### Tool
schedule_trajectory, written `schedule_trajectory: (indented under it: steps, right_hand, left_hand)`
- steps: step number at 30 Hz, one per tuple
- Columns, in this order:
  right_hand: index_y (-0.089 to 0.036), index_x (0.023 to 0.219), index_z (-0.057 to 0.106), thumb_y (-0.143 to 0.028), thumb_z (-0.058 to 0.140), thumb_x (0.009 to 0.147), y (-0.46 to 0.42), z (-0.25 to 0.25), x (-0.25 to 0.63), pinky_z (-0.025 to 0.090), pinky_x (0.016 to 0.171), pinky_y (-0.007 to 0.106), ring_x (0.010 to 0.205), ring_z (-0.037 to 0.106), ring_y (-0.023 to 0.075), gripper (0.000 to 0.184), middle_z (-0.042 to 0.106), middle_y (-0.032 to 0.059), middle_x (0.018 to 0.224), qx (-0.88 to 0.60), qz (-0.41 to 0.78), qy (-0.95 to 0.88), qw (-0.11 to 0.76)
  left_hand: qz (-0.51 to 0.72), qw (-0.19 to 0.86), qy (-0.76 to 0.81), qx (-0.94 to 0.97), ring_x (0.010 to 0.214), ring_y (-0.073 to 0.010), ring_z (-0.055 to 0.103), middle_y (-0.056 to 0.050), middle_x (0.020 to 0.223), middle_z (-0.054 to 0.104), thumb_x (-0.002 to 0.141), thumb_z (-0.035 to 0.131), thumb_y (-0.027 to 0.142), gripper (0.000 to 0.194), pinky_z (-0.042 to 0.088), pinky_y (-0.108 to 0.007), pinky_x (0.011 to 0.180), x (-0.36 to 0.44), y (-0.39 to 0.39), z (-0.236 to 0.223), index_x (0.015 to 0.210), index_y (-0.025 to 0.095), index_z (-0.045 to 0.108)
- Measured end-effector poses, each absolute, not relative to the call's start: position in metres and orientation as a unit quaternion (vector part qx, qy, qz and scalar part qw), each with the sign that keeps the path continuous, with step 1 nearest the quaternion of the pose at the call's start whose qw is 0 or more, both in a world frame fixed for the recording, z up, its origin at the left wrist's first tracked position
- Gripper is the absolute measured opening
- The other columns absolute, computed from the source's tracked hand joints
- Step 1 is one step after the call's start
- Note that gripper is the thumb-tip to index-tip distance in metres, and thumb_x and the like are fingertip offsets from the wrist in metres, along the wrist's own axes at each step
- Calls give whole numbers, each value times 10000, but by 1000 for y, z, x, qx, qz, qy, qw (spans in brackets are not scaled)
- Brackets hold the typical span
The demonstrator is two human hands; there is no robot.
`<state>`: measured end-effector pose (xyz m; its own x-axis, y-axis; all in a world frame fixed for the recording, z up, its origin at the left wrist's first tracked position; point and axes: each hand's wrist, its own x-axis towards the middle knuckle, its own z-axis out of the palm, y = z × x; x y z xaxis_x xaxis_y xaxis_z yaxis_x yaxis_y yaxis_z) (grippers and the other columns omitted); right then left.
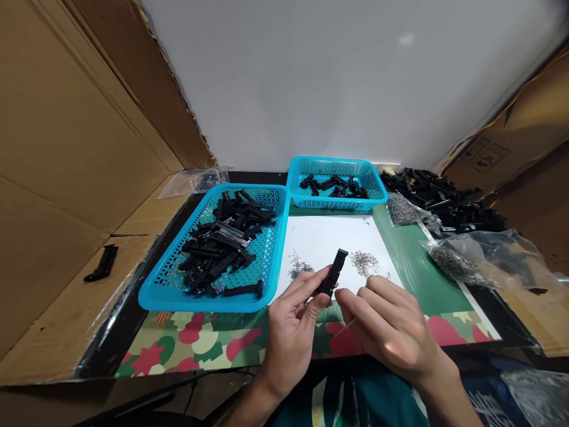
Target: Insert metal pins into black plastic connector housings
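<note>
Black part stands tilted up between the thumb and fingers of our left hand, pinched there; our right hand, curled around a thin metal tool, is just beside it.

Your left hand grips a black plastic part between thumb and fingers, and your right hand pinches close against its lower end, a thin metal rod showing beneath your fingers. Behind them, a white sheet bears two piles of small metal pieces. To your left, a large blue basket holds many more black parts.
</note>
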<state>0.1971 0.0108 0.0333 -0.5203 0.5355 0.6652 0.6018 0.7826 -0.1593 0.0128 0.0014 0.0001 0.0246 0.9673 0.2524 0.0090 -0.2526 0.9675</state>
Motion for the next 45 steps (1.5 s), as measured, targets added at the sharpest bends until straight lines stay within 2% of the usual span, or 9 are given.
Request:
schedule_trajectory:
  steps: [6,15,24,28,32,36,39,41,45]
  right_hand:
    - [-110,1119,693,-35,536,1027,12,29,197,323,576,338,649,398,181,197,550,20,667,-325,17,-857,400]
    - [-149,1189,688,-19,597,995,14,21,196,362,575,325,640,390,171,250,554,6,673,-317,56,-840,436]
    - [-153,1228,711,15,612,976,11,10,186,396,550,308,615,441,158,319,607,25,701,-315,90,-805,495]
    - [-163,1249,718,8,593,991,11,10,185,421,566,311,613,442,160,334,579,3,675,-328,78,-807,484]
    - [-132,1225,732,9,598,1000,13,15,190,410,568,301,638,426,165,297,571,1,667,-334,64,-821,458]
    - [-107,1108,748,-30,595,1023,17,23,198,403,599,312,679,430,174,191,619,36,715,-328,64,-841,426]
    - [-114,1035,754,-40,516,1055,20,26,203,390,610,319,698,433,187,250,610,50,714,-324,57,-848,416]
    - [-116,1026,756,-11,517,1039,23,24,207,378,611,316,696,424,186,261,585,44,703,-317,54,-847,423]
    - [-117,1024,760,40,561,992,31,14,214,363,597,303,682,414,178,255,548,29,697,-314,71,-849,418]
  left_hand:
    - [548,433,418,581,1095,-212,739,-72,1250,768,1039,682,266,335,624,-277,924,13,3,0,1363,289,761]
    - [547,418,425,588,1111,-234,744,-84,1241,779,1037,680,268,329,635,-302,931,13,3,1,1354,262,769]
    - [557,389,406,611,1044,-168,741,-40,1178,792,1063,623,198,344,603,-205,888,17,5,0,1352,316,768]
    - [560,378,417,608,1011,-172,730,-47,1155,789,1066,618,210,337,594,-213,846,16,5,-2,1348,312,771]
    - [556,389,433,593,809,-154,681,-45,995,772,1063,634,280,292,557,-210,690,13,7,0,1304,283,799]
    - [533,426,449,577,713,-155,630,-46,854,724,1065,626,400,322,516,-233,629,12,7,2,1238,222,831]
    - [497,461,449,582,689,-153,620,-38,801,698,1088,575,438,378,506,-241,629,11,7,5,1223,196,832]
    - [467,454,457,606,745,-162,643,-38,835,701,1107,538,420,378,524,-250,686,10,7,6,1249,206,816]
    - [427,344,472,690,1028,-201,678,-52,1177,720,1066,639,361,373,550,-300,913,3,10,4,1428,280,683]
